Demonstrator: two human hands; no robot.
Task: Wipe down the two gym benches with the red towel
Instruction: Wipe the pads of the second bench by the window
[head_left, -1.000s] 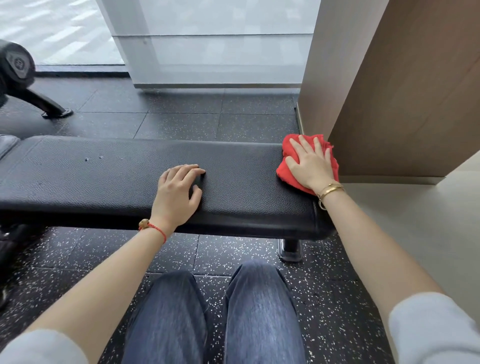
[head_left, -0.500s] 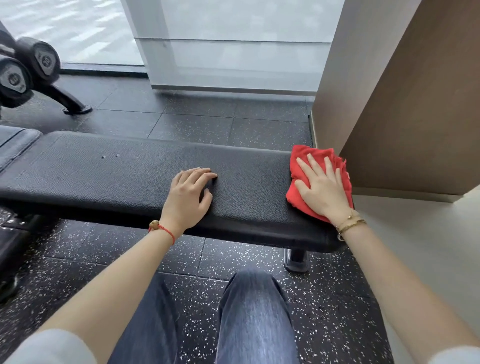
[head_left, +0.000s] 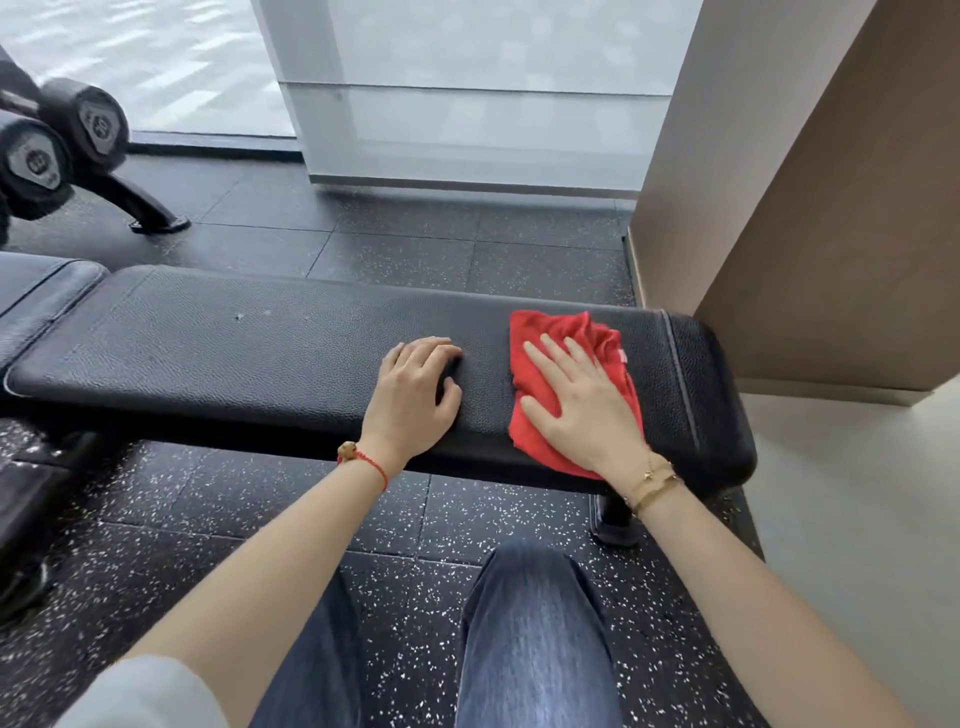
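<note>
1. My right hand (head_left: 582, 400) lies flat on the red towel (head_left: 566, 374), fingers straight and spread, pressing the cloth to the pad of the gym bench (head_left: 260, 358) near its right end; nothing is gripped, only pinned under palm and fingers

2. My left hand (head_left: 415, 395) rests on the bare pad just beside the towel, fingers loosely bent at the tips and holding nothing, seemingly as a brace

3. The towel looks light, soft and limp, bunched in folds that peek out past my fingertips (head_left: 550, 343); I judge it will crumple or roll under a sideways push unless the whole palm holds it down, so the middle of the cloth is the place to press, not an edge

4. The pad appears firm yet padded, with a pebbled black skin that should give the cloth some drag rather than let it skate

5. The towel is bright red and rumpled, a small tag at its right edge; the long bench shows a few pale specks toward its left half, which I take as ground not yet wiped

6. A second bench pad (head_left: 36, 291) shows at the far left, touching or nearly touching the first; I cannot tell which
</note>
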